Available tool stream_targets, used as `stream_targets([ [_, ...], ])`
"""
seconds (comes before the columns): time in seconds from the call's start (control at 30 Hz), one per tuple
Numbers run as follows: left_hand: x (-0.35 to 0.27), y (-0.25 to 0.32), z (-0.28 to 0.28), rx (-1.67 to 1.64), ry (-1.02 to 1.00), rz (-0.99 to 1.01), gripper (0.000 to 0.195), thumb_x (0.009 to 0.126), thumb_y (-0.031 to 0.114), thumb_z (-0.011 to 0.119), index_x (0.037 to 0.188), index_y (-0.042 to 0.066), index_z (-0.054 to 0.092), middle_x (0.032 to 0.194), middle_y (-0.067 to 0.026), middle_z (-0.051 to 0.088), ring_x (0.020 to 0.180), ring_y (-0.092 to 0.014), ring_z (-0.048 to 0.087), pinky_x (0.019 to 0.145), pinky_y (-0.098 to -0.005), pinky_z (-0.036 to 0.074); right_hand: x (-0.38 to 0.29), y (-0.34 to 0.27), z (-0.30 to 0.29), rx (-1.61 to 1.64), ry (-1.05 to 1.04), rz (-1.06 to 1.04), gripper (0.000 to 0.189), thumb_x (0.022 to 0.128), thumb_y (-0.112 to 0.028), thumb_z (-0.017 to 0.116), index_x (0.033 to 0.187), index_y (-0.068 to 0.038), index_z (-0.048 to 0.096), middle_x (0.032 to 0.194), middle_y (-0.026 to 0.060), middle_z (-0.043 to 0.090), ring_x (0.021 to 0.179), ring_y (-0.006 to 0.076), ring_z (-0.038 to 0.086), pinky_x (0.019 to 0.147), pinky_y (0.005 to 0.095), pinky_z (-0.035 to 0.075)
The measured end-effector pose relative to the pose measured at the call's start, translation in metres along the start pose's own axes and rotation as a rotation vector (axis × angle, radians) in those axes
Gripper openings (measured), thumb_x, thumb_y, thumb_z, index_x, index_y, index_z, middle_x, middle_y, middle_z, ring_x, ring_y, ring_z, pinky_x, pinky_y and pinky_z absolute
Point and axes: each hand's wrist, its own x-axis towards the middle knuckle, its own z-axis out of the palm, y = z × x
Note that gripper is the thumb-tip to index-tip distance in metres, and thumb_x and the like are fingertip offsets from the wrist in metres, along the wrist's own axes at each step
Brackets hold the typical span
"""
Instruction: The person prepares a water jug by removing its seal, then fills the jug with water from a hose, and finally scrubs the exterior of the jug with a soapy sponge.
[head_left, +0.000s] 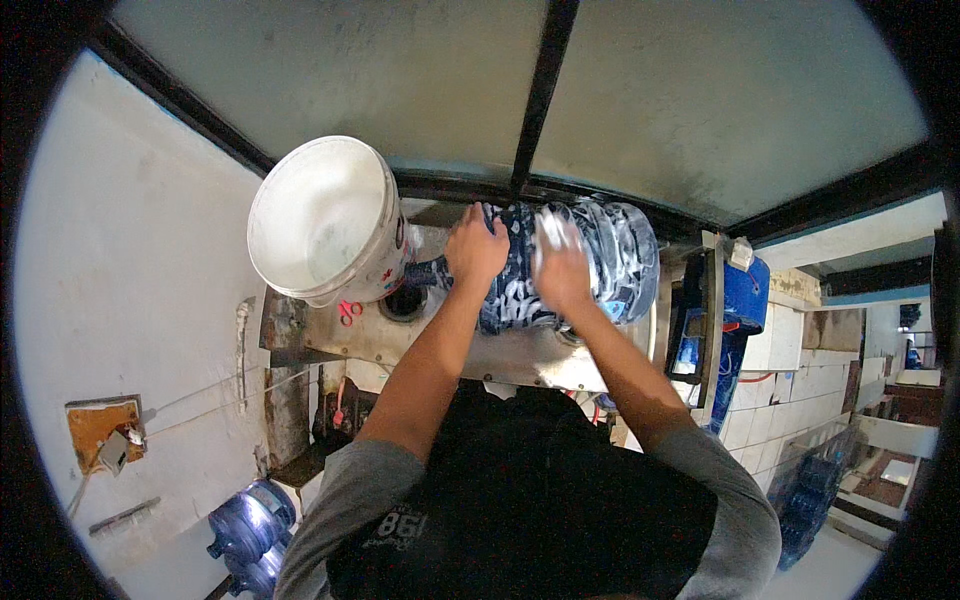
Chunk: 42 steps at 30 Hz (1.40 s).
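Observation:
A large translucent blue water jug (517, 289) lies on its side across the metal counter (457, 352), its neck towards the left. White suds streak its ribbed wall and thin out near the shoulder. My left hand (476, 244) grips the jug at its shoulder end, fingers curled over the top. Farther right, my right hand (564, 270) presses on the jug's middle and is blurred by motion. Something white shows at its fingers; whether that is foam or a pad, I cannot tell.
Left of the jug stands a white plastic bucket (322, 217), with red-handled scissors (348, 312) beside it. A round dark hole (403, 303) opens in the counter. Glass panels (720, 97) rise behind. Blue jugs (255, 517) lie stacked at lower left; a blue container (739, 300) stands right.

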Motion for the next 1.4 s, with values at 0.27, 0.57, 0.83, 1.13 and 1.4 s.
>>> stream_targets([
  [0.27, -0.012, -0.001, -0.002, -0.008, 0.025, 0.027, 0.057, 0.095, 0.034, 0.055, 0.14, -0.001, 0.056, 0.14, -0.0181, 0.061, 0.121, -0.039, 0.062, 0.101, -0.048, 0.051, -0.028, 0.001, -0.032, -0.161, -0.14, 0.085, 0.075, 0.098, -0.053, 0.054, 0.153, -0.003, 0.043, 0.168, 0.025, 0.017, 0.157, 0.0414, 0.012, 0.121, 0.0674, 0.005],
  [0.57, -0.003, 0.001, -0.008, -0.032, 0.021, 0.001, 0.052, 0.098, 0.034, 0.053, 0.137, 0.0, 0.059, 0.136, -0.0206, 0.063, 0.117, -0.041, 0.064, 0.1, -0.0496, 0.051, 0.092, -0.006, -0.01, 0.061, -0.439, 0.265, 0.055, 0.102, -0.045, 0.045, 0.129, -0.003, 0.067, 0.135, 0.0247, 0.063, 0.118, 0.0407, 0.065, 0.118, 0.047, 0.037],
  [0.83, -0.009, -0.015, 0.014, -0.175, 0.079, 0.054, 0.051, 0.105, 0.031, 0.042, 0.137, -0.004, 0.058, 0.144, -0.0233, 0.057, 0.135, -0.043, 0.051, 0.113, -0.0484, 0.041, -0.016, -0.028, -0.03, -0.101, -0.24, 0.019, 0.075, 0.095, -0.033, 0.059, 0.158, -0.002, 0.033, 0.166, 0.0231, 0.027, 0.157, 0.0346, 0.02, 0.12, 0.0721, 0.005],
  [1.13, 0.014, -0.004, -0.014, -0.204, -0.158, -0.015, 0.053, 0.107, 0.033, 0.036, 0.138, -0.003, 0.058, 0.143, -0.0225, 0.058, 0.135, -0.041, 0.051, 0.114, -0.0482, 0.04, 0.08, -0.031, 0.033, 0.161, -0.352, 0.256, 0.041, 0.099, -0.022, 0.048, 0.131, 0.0, 0.061, 0.151, 0.0246, 0.05, 0.143, 0.0416, 0.043, 0.118, 0.0577, 0.033],
  [1.4, -0.008, -0.02, 0.008, -0.328, 0.031, 0.051, 0.057, 0.109, 0.036, 0.029, 0.139, -0.002, 0.059, 0.146, -0.0221, 0.056, 0.139, -0.044, 0.047, 0.118, -0.0476, 0.036, -0.006, -0.046, 0.001, -0.038, -0.108, -0.12, 0.052, 0.099, -0.028, 0.053, 0.143, -0.001, 0.056, 0.158, 0.0241, 0.041, 0.149, 0.0413, 0.034, 0.12, 0.0652, 0.022],
])
